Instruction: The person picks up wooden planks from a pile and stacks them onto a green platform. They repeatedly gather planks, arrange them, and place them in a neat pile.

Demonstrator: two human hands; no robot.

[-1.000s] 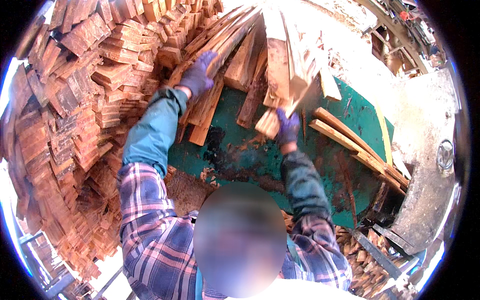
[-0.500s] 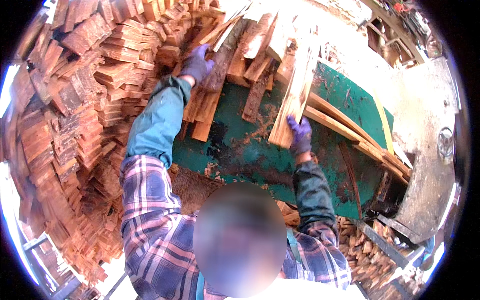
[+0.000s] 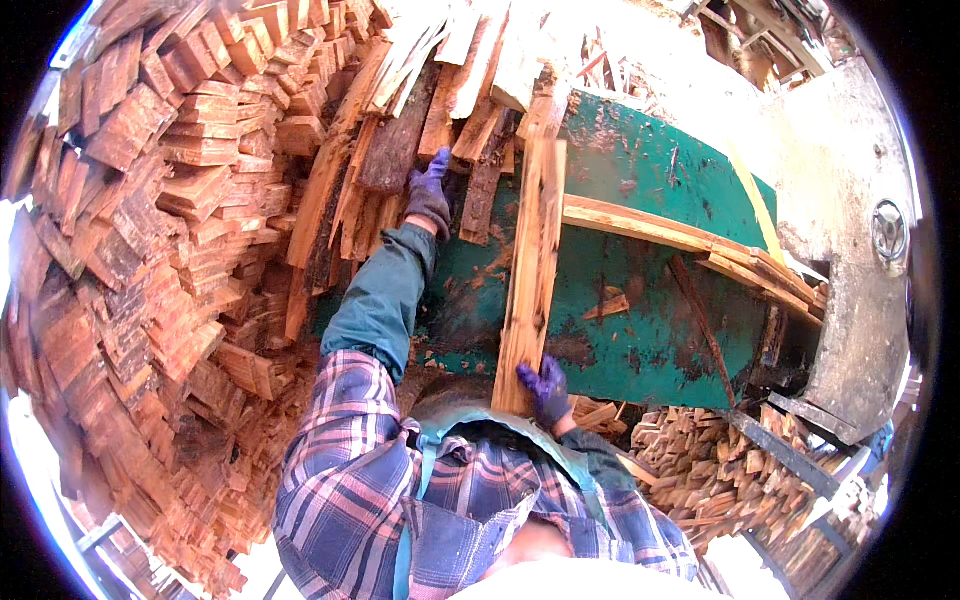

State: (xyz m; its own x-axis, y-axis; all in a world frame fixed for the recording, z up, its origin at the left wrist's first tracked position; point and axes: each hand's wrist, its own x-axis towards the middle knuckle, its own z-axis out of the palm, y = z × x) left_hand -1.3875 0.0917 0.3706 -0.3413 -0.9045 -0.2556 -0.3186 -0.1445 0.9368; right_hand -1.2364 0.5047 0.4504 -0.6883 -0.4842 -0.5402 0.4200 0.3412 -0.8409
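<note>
My left hand, in a purple glove, is at the near ends of several wooden slabs, with fingers stretched out beside a bark-covered slab. Nothing shows in its grasp. My right hand, gloved alike, grips the right edge of a long sawn board close to its near end. This board lies across the green metal tabletop, its near end close to my chest and its far end by the other slabs.
Cut wood is stacked high in a pile on the left. Long thin strips cross the table on the right, next to a grey metal panel with a round handle. More split pieces lie below at the right.
My right hand has drawn the long board toward my body. My left hand has left the far part of the bark-covered slab and moved nearer and right, to the slab ends.
</note>
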